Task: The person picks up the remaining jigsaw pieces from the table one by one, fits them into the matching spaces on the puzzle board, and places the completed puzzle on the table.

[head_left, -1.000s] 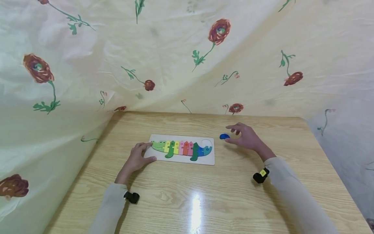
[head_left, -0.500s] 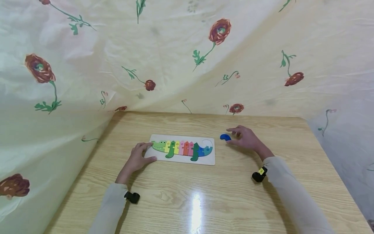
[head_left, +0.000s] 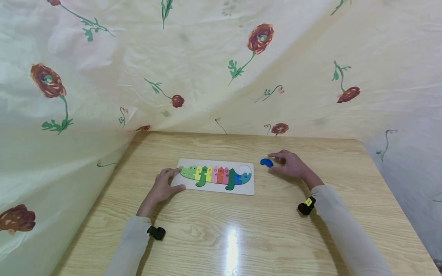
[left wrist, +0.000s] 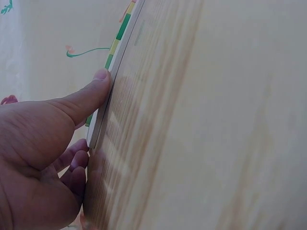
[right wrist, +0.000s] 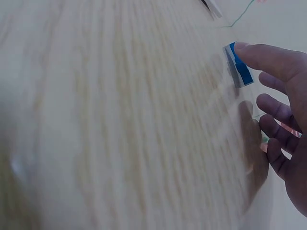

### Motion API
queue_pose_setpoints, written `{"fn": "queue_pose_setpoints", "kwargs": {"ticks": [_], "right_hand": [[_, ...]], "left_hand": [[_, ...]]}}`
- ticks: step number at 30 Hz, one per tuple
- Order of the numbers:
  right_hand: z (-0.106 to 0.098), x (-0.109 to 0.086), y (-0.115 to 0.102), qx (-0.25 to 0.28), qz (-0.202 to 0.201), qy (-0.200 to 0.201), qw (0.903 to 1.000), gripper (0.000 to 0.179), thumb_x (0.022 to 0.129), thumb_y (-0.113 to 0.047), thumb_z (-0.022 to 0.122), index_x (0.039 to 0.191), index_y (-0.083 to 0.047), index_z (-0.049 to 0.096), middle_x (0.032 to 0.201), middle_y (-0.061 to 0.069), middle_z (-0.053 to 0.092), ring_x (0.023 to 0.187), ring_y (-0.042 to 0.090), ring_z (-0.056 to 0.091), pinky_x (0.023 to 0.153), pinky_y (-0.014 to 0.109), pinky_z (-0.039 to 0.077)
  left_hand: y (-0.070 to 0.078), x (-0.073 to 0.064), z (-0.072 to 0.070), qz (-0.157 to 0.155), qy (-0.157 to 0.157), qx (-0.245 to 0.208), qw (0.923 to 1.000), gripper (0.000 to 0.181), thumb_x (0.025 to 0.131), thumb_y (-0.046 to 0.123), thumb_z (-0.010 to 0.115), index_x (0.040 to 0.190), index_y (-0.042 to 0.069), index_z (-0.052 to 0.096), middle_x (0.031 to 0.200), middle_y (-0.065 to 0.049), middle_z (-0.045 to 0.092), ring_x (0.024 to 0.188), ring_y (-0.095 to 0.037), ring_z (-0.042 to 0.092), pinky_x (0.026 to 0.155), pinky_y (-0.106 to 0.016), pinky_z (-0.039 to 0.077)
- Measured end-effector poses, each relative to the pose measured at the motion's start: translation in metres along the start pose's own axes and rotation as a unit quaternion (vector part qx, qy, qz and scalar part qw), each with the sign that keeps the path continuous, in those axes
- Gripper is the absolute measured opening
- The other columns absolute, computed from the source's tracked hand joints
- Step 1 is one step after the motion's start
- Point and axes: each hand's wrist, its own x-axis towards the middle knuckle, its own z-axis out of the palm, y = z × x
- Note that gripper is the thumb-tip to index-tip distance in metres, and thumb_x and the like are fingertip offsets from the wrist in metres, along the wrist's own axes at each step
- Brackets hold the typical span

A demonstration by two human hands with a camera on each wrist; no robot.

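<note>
A flat white puzzle board (head_left: 210, 187) bears a row of coloured wooden pieces forming a crocodile (head_left: 220, 175), with the green head at the left and blue pieces at the right. My left hand (head_left: 161, 187) grips the board's left end, index finger by the head and thumb (left wrist: 98, 84) on the near edge. To the right of the board is a curved blue puzzle piece (head_left: 266, 163). My right hand (head_left: 290, 165) has thumb and index finger at its near and far edges. In the right wrist view the thumb overlaps the blue piece's end, while the other fingers curl loosely.
The wood-grain table (head_left: 193, 230) extends around the board, with a bright reflection near the front. A flowered cloth (head_left: 193, 76) hangs behind the table and along its left side. Each sleeve carries a small black wrist camera (head_left: 156, 232).
The blue piece has turned on the spot, its curve now arching away from me. My right index finger has come down closer to it. The left hand and board stay put.
</note>
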Motion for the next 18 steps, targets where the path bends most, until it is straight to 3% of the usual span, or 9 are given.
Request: {"fn": "queue_pose_setpoints", "kwargs": {"ticks": [10, 18], "right_hand": [[0.0027, 0.0048, 0.0024, 0.002, -0.001, -0.004, 1.0, 0.058, 0.087, -0.043, 0.081, 0.134, -0.011, 0.068, 0.106, 0.009, 0.061, 0.091, 0.024, 0.052, 0.078, 0.037, 0.045], [0.0023, 0.0075, 0.0032, 0.004, -0.003, 0.002, 1.0, 0.053, 0.087, -0.04, 0.082, 0.129, -0.01, 0.072, 0.1, 0.007, 0.061, 0.087, 0.022, 0.051, 0.076, 0.036, 0.044]], "left_hand": [[0.0025, 0.0005, -0.0005, -0.017, -0.008, -0.008, 0.9998, 0.075, 0.088, 0.03, 0.083, 0.152, 0.014, 0.049, 0.153, -0.021, 0.036, 0.131, -0.04, 0.038, 0.108, -0.059, 0.039], [0.0032, 0.0016, -0.0016, -0.012, -0.006, -0.003, 0.9999, 0.075, 0.088, 0.03, 0.082, 0.153, 0.014, 0.048, 0.153, -0.022, 0.036, 0.132, -0.041, 0.038, 0.108, -0.06, 0.038]]}}
